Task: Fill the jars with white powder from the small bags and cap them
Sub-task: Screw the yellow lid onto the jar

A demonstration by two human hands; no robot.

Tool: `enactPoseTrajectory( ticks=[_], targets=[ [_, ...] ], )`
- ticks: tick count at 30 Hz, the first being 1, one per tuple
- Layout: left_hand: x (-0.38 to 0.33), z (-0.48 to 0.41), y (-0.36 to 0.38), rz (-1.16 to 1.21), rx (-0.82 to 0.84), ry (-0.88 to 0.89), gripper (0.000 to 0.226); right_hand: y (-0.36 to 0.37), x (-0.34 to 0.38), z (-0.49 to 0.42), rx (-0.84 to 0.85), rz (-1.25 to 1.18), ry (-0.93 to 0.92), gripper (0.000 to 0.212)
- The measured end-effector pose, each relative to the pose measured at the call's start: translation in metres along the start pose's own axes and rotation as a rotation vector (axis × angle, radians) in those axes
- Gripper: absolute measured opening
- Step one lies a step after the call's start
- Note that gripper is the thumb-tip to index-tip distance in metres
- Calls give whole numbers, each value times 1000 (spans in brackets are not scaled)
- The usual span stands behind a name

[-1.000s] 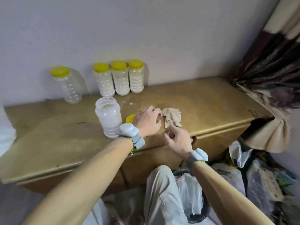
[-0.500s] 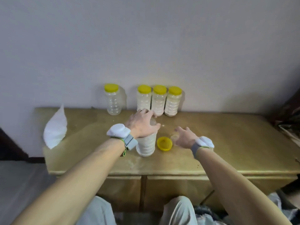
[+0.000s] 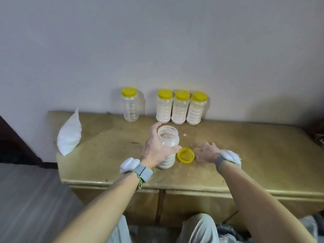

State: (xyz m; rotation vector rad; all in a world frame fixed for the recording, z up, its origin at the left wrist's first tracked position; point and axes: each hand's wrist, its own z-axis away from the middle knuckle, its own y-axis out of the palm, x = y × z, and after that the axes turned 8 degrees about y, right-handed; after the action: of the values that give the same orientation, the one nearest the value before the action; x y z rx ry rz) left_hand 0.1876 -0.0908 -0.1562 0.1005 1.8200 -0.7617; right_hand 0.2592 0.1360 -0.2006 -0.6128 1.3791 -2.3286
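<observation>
An uncapped clear jar with white powder stands on the wooden cabinet top. My left hand grips it around the upper body. Its yellow cap lies upside down just right of the jar. My right hand hovers low right of the cap, fingers loosely spread, blurred, holding nothing I can make out. Three capped jars filled with powder stand in a row at the wall. A capped empty jar stands left of them. A white bag of powder lies at the left end.
The cabinet's front edge runs just beyond my forearms, with drawers below. The wall rises right behind the jars. Dark clutter shows at the far right edge. My knees are below the cabinet front.
The view swung left and up from the cloth at the right. My left hand went from the cabinet top to the jar and now grips its side. My right hand moved up beside the cap.
</observation>
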Motion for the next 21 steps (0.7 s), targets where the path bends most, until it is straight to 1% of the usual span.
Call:
enactPoseTrajectory(
  ticks=[3, 5, 11, 13, 14, 15, 18, 19, 21],
  targets=[
    [9, 7, 8, -2, -18, -69, 95, 4, -3, -6, -8, -26, 60, 78],
    [17, 12, 12, -27, -12, -112, 90, 6, -7, -7, -1, -36, 87, 83],
    [24, 9, 8, -73, 11, -102, 81, 8, -17, -6, -18, -135, 116, 93],
    [24, 6, 0, -127, 24, -102, 84, 9, -18, -7, -13, -211, 119, 100],
    [24, 4, -5, -161, 36, -101, 84, 10, -19, -9, -4, -270, 113, 99],
    [25, 2, -10, -197, 52, -98, 83, 10, -20, -9, 9, -320, 110, 93],
    [27, -2, -29, -329, 109, -74, 80, 7, -19, -6, -18, -489, 76, 52],
    [28, -3, -34, -381, 133, -60, 79, 5, -17, -2, -51, -541, 65, 44],
    [33, -2, -40, -448, 164, -50, 83, 1, -7, 8, -140, -621, 5, 37]
  ],
)
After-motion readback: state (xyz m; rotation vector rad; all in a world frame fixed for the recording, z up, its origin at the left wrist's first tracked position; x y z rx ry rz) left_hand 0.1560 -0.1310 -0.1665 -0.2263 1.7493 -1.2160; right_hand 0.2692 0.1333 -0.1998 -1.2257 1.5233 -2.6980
